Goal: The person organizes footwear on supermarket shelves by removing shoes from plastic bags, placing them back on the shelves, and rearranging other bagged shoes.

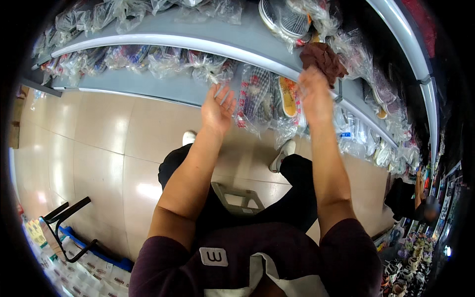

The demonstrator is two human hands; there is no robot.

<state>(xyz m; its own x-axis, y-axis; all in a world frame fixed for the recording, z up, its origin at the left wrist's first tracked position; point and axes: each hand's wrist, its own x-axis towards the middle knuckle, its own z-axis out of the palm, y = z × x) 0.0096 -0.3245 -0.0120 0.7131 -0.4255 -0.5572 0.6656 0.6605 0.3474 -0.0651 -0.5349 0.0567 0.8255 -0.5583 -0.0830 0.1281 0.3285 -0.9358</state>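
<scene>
My right hand, blurred, is at the shelf's front edge with a crumpled dark brown cloth in its grip. The cloth lies against the edge of the upper grey shelf, and the hand hides part of it. My left hand holds nothing; its palm is turned up and its fingers are apart. It is in front of the lower shelf, just left of a checked slip-on shoe in a clear plastic bag. Between my hands is another bagged shoe with a yellow insole.
Bagged shoes line both shelves. A dark checked shoe stands on the upper shelf. Under me is a grey plastic stool on a tiled floor. A black metal frame stands lower left. Another person is at far right.
</scene>
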